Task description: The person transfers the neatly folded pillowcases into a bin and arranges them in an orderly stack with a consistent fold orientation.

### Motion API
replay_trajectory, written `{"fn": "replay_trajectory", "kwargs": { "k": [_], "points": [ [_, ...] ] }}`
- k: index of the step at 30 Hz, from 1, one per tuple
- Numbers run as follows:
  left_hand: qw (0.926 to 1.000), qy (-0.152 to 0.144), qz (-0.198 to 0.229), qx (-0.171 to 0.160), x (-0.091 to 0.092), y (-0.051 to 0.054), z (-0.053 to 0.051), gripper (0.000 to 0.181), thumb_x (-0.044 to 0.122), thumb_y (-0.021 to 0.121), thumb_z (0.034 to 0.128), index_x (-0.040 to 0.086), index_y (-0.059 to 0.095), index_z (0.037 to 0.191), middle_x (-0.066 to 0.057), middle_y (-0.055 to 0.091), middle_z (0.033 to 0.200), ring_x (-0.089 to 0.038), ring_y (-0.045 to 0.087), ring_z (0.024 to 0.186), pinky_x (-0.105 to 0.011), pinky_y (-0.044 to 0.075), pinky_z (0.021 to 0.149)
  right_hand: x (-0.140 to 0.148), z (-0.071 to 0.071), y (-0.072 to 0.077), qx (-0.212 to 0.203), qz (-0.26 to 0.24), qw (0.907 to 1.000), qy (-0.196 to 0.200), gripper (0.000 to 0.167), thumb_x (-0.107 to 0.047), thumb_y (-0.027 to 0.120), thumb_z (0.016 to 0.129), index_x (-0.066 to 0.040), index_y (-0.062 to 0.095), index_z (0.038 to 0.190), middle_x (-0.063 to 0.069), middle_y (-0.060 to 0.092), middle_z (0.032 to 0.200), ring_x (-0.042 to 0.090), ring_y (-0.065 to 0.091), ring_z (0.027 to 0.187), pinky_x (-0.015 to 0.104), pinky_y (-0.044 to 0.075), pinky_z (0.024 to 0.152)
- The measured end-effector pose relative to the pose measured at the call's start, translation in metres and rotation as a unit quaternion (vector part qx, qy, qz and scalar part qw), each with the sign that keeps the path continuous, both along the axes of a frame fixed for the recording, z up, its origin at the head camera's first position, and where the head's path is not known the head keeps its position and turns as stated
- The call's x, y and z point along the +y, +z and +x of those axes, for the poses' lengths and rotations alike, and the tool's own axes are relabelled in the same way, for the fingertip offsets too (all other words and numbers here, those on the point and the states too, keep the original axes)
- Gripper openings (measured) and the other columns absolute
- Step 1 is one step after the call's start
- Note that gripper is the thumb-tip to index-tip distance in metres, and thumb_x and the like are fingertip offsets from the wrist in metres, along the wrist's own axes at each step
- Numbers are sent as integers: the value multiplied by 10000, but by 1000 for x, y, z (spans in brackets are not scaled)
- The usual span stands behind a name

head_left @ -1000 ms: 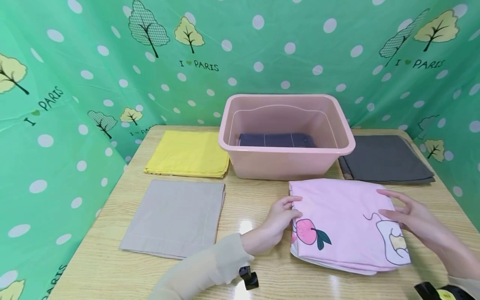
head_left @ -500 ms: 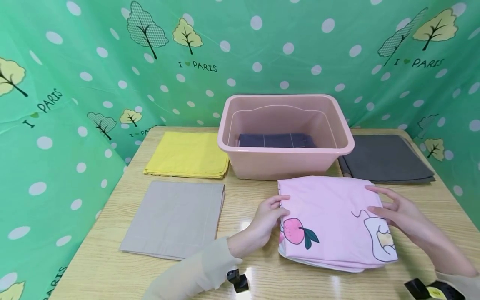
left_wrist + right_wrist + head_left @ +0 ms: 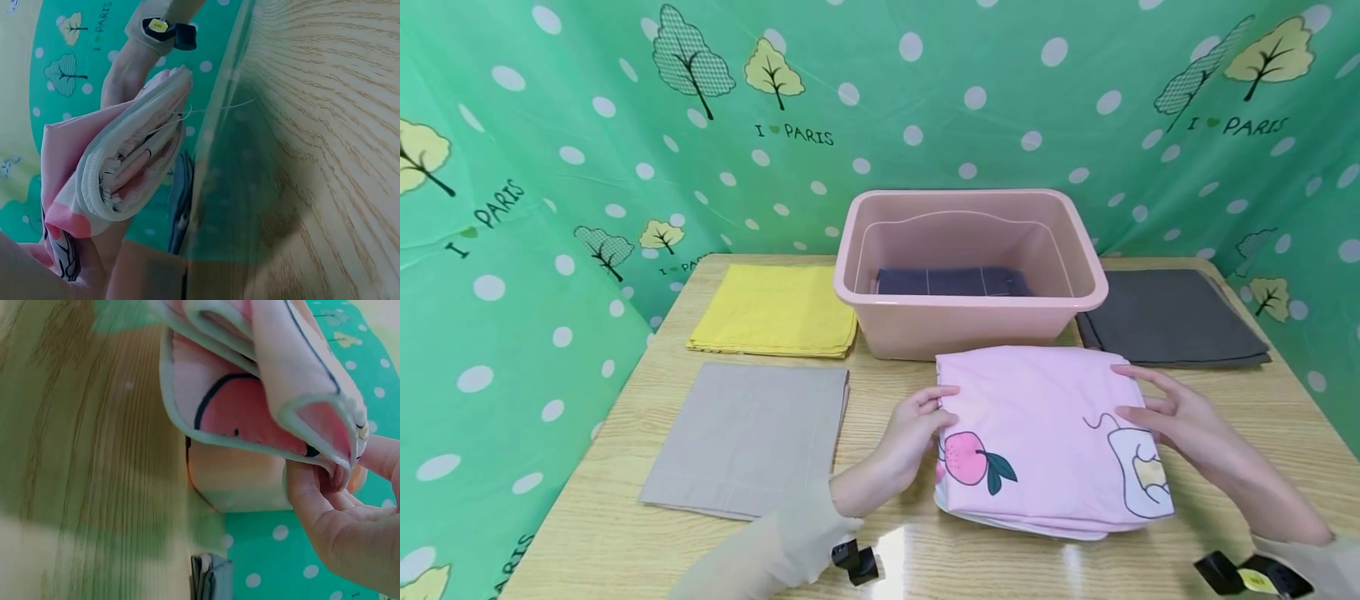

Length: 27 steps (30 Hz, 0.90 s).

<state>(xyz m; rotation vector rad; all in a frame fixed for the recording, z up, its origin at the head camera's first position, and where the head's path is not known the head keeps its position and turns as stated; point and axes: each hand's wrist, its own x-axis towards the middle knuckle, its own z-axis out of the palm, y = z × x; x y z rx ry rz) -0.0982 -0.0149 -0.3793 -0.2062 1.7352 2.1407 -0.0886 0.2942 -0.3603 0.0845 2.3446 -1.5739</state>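
A folded pink cloth (image 3: 1037, 442) with a peach print and pale edging is gripped from both sides. My left hand (image 3: 910, 442) pinches its left edge, thumb and index finger on top. At the right edge, my right hand (image 3: 1180, 425) holds it the same way, other fingers underneath. Several folded layers show at the end of the pink cloth (image 3: 134, 156) in the left wrist view. In the right wrist view the pink cloth (image 3: 250, 400) hangs raised off the table, its corner pinched by my right hand (image 3: 356, 537).
Just behind the cloth stands a pink plastic bin (image 3: 970, 301) with a folded navy cloth (image 3: 955, 282) inside. A yellow cloth (image 3: 778, 308) and a light grey cloth (image 3: 748, 437) lie left on the wooden table (image 3: 587, 533). A dark grey cloth (image 3: 1172, 317) lies right of the bin.
Both hands have carried the pink cloth left and slightly toward the bin, keeping their grip. The bin and the other cloths stay where they were.
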Motion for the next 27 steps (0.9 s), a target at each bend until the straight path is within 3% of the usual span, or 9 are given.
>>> {"fn": "replay_trajectory", "kwargs": {
  "k": [9,19,27],
  "points": [
    [9999,-23,-38,136,-13,7,2,394,-26,551,761,10,547,1153,-137,599,1088,-118,576,798,-225,470,673,-10,-1,8,-77,-97,9999,59,578,-195,568,867,-210,278,1367,17,648,904,130,621,744,269,501,645],
    [9999,-2,26,140,-26,13,3,386,-21,552,762,-4,545,1147,-121,613,1022,-96,560,736,-194,452,609,-20,-1,14,-126,-235,9996,31,586,-204,579,860,-218,284,1366,17,653,905,143,628,774,259,502,676],
    [9992,-79,200,346,-36,22,6,393,-14,536,772,-25,516,1165,-131,602,1040,-120,578,797,-238,478,675,-28,-1,21,-52,-414,9991,112,568,-172,574,862,-231,297,1354,6,659,865,142,627,754,257,501,659]
  ]
}}
